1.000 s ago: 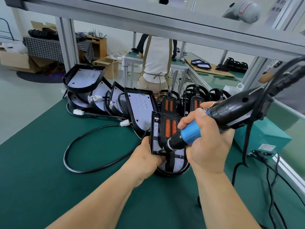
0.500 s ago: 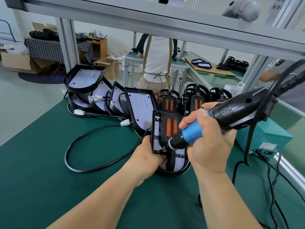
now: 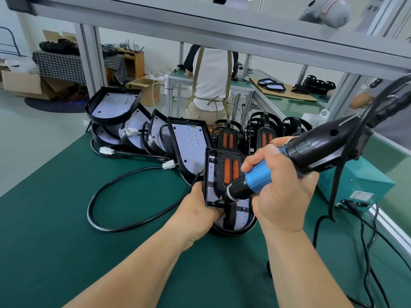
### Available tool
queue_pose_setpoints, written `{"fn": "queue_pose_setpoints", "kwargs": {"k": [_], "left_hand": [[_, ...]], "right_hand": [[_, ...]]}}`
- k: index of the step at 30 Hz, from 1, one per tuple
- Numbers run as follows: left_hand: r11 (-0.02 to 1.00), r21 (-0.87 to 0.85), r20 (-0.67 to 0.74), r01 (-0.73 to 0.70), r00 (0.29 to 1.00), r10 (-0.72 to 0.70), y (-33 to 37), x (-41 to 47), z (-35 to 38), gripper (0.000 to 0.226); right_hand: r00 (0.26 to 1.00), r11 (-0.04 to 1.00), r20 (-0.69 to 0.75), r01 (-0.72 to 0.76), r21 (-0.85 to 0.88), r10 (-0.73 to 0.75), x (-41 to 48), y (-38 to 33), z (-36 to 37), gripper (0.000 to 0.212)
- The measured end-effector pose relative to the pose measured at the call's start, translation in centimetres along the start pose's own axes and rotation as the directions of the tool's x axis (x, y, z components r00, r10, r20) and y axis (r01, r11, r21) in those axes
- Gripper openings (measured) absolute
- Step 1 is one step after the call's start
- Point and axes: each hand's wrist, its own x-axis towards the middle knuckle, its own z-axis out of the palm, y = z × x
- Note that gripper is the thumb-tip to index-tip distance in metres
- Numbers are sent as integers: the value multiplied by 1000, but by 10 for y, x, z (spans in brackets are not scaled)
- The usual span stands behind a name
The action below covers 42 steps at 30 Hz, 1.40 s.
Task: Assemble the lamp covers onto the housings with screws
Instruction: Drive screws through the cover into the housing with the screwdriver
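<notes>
Now our right grip (image 3: 282, 196) wraps one electric screwdriver (image 3: 260, 178), while our left grip (image 3: 198, 210) clasps one lamp housing (image 3: 240, 230) bearing one cover (image 3: 224, 170).

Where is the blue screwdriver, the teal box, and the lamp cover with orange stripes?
Blue-and-black electric screwdriver (image 3: 260, 178): head view, its blue grip.
Teal metal box (image 3: 360, 174): head view, its top face.
Black plastic lamp cover with orange strips (image 3: 227, 172): head view, left orange strip.

No legible text, sign (image 3: 372, 5) characters blurred and cropped, label (image 3: 363, 195) on teal box (image 3: 369, 180) too small
</notes>
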Motion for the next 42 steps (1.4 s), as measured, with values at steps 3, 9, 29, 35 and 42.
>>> {"fn": "queue_pose_setpoints", "kwargs": {"k": [3, 9, 29, 35, 42], "left_hand": [[1000, 1, -3, 0, 1000, 0, 1, 0, 0, 47], [1000, -1, -8, -6, 1000, 6, -2, 2, 0, 46], [1000, 22, -10, -23, 1000, 23, -1, 0, 1, 47], [1000, 18, -18, -15, 1000, 16, 0, 0, 2, 52], [1000, -14, -79, -3, 997, 2, -6, -3, 1, 47]], "right_hand": [[1000, 1000, 13, 8, -7, -8, 1, 0, 0, 27], [999, 999, 36, 11, -35, -9, -2, 2, -1, 20], [1000, 999, 12, 0, 32, 0, -1, 5, -9, 16], [998, 999, -37, -47, -5, 47, 1, 0, -12, 13], [897, 922, -243, -385, -24, 368, 38, -14, -33, 29]]}}
